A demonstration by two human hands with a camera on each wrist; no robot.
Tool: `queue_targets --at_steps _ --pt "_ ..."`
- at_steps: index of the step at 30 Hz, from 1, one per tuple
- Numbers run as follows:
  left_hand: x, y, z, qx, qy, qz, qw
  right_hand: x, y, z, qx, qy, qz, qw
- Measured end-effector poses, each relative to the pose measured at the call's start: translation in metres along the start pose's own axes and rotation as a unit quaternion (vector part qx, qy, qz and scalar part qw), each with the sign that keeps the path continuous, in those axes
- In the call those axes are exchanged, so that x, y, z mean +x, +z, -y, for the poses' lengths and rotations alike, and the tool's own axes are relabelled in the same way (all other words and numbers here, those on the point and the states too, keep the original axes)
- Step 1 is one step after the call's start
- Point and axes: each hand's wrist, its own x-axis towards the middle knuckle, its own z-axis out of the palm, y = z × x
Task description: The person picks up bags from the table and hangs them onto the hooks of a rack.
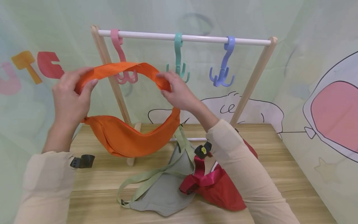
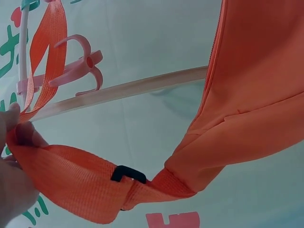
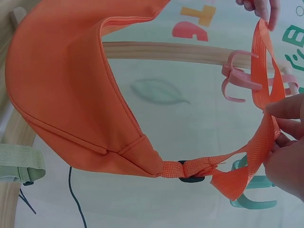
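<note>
An orange waist bag (image 1: 137, 141) hangs in the air by its looped strap (image 1: 117, 68), in front of the rack. My left hand (image 1: 73, 93) pinches the strap on its left side, the thumb inside the loop. On the other side my right hand (image 1: 179, 90) pinches the same strap between thumb and fingers. Between the hands the strap arches across a pink hook (image 1: 118, 46) in the head view. In the right wrist view a black buckle (image 3: 192, 179) sits where the strap meets the bag's end.
A white rail (image 1: 204, 38) on wooden posts also carries a green hook (image 1: 178, 53) and a blue hook (image 1: 223, 68). Below, a grey bag (image 1: 165, 193) with pale green straps and a red bag (image 1: 223, 189) lie on the wooden table (image 1: 95, 199).
</note>
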Motion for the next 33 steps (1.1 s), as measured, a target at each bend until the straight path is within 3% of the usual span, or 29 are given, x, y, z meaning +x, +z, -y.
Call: queue_targets --at_steps 9,20,27,33 --pt "0.0015 -0.0020 0.0000 0.015 -0.030 0.026 0.9991 -0.0004 0.0007 -0.0022 0.002 -0.006 0.004 1.000" --pt "-0.0012 -0.0029 0.0043 0.005 -0.043 0.061 0.9972 -0.0029 0.0030 -0.0078 0.013 0.006 0.014 1.000" --pt "-0.0043 -0.0027 0.0060 0.008 -0.033 0.058 0.9978 -0.0039 0.0040 -0.0092 0.020 0.012 0.019 1.000" --pt "-0.0052 -0.0024 0.0075 0.008 -0.001 0.047 0.9989 -0.0041 0.0044 -0.0100 0.021 0.015 0.018 0.999"
